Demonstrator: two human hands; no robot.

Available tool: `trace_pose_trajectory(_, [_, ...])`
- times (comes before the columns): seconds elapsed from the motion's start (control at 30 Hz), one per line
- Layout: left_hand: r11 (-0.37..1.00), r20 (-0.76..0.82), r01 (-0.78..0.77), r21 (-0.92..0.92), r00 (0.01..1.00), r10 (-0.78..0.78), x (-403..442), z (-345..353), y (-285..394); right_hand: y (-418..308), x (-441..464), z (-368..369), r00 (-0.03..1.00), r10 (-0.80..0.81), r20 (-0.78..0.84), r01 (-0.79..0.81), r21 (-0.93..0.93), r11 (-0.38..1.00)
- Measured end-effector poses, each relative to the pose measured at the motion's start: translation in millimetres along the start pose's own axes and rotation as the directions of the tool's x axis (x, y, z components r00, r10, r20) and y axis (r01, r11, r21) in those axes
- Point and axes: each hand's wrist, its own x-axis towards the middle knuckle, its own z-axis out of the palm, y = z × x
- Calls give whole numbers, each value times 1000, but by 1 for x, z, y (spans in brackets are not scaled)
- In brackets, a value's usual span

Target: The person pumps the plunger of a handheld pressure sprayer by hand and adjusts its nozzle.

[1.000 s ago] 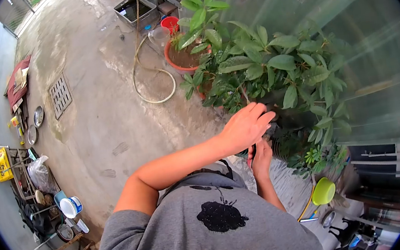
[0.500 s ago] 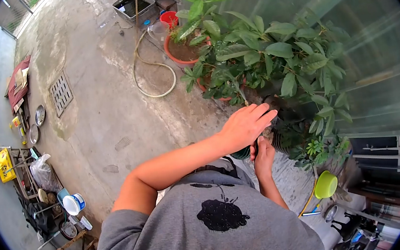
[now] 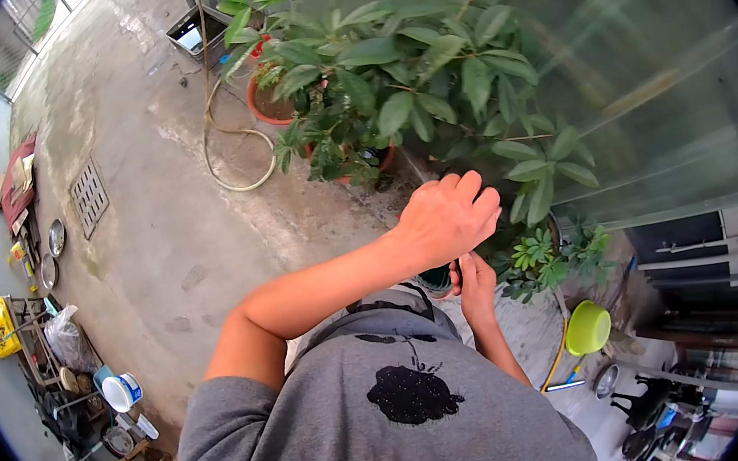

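Note:
My left hand (image 3: 448, 220) reaches across in front of me, back up and fingers curled together, beside the leafy plants (image 3: 397, 72). What it grips is hidden beneath it. Just below, my right hand (image 3: 475, 284) is closed, with a small dark piece showing at its fingertips; the rest of that object cannot be made out. A thin pale streak runs from near my left hand towards the plants. Close under my left wrist is a dark green round container (image 3: 436, 279), partly covered. A small light green plant (image 3: 532, 251) grows right of my hands.
Orange pot (image 3: 268, 105) and looped hose (image 3: 246, 186) lie ahead. Translucent corrugated sheets (image 3: 646, 108) stand at the right. A lime basin (image 3: 588, 328) is at lower right. At the left are a drain grate (image 3: 91, 200), a white bucket (image 3: 122, 392) and a cluttered rack.
The view has shifted, so plants, pots and hose appear farther left. Both hands remain close together and closed, now nearer the small light green plant.

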Motion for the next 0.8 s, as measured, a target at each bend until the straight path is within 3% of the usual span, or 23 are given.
trace_pose_trajectory(0.27, [981,-74,192,8,979,-191,27,33,72,-44,2,-93,986,-43,162,61,-105,993])
trace_pose_trajectory(0.53, [969,183,240,57,952,-246,5,73,107,-46,-7,-125,981,-95,169,113,-100,989])
trace_pose_trajectory(0.63, [979,210,182,88,958,-197,21,73,103,-45,-7,-126,989,-17,144,26,-63,998])
trace_pose_trajectory(0.7, [980,70,153,127,984,-163,51,55,106,-30,-3,-129,991,24,134,-14,-75,997])
trace_pose_trajectory(0.8, [984,24,115,135,993,-119,72,38,107,-19,-6,-132,989,39,144,-29,-70,997])
